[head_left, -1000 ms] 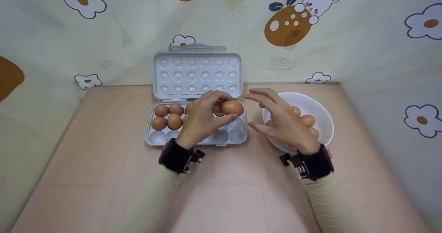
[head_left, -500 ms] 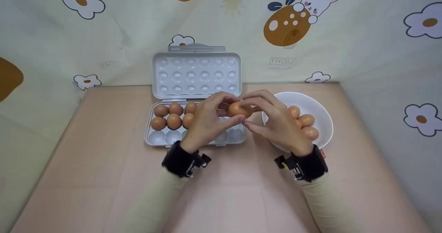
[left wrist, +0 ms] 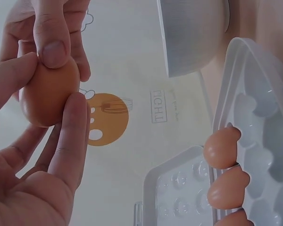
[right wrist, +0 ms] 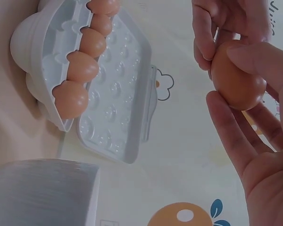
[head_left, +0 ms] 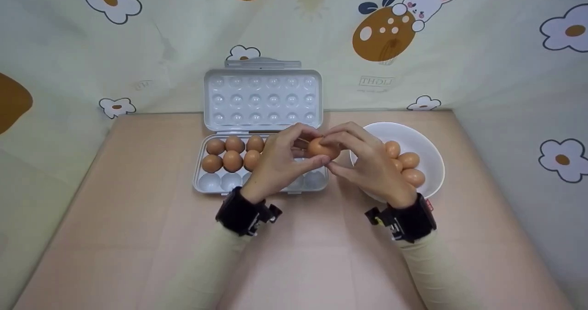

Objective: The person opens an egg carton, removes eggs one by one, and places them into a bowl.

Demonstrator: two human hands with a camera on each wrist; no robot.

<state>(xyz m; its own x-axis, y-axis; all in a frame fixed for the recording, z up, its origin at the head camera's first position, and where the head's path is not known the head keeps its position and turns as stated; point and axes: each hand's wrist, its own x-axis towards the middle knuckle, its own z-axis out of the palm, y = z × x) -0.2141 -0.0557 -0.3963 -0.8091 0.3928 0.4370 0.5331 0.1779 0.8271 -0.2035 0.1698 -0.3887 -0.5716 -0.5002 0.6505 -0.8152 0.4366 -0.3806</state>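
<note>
A brown egg (head_left: 321,149) is held up between both hands, close over the right end of the egg carton. My left hand (head_left: 280,165) grips it from the left, thumb in front and fingers behind. From the right, my right hand (head_left: 376,165) pinches the same egg (left wrist: 49,101) with thumb and fingertips. The right wrist view shows the egg (right wrist: 236,77) with fingers on either side. Below the left hand lies the open grey carton (head_left: 196,184), with brown eggs (head_left: 233,161) in its back and middle rows. Front-row cups at the left are bare; the left hand hides part of the carton.
To the right stands a white bowl (head_left: 433,170) with several brown eggs (head_left: 409,160), partly covered by the right hand. The carton's lid (head_left: 263,99) is raised at the back, near the patterned cloth (head_left: 174,39). A pinkish-tan cover lies over the table (head_left: 294,255).
The right hand has moved left from beside the bowl and taken hold of the egg too. The left hand has carried the egg slightly right, towards it.
</note>
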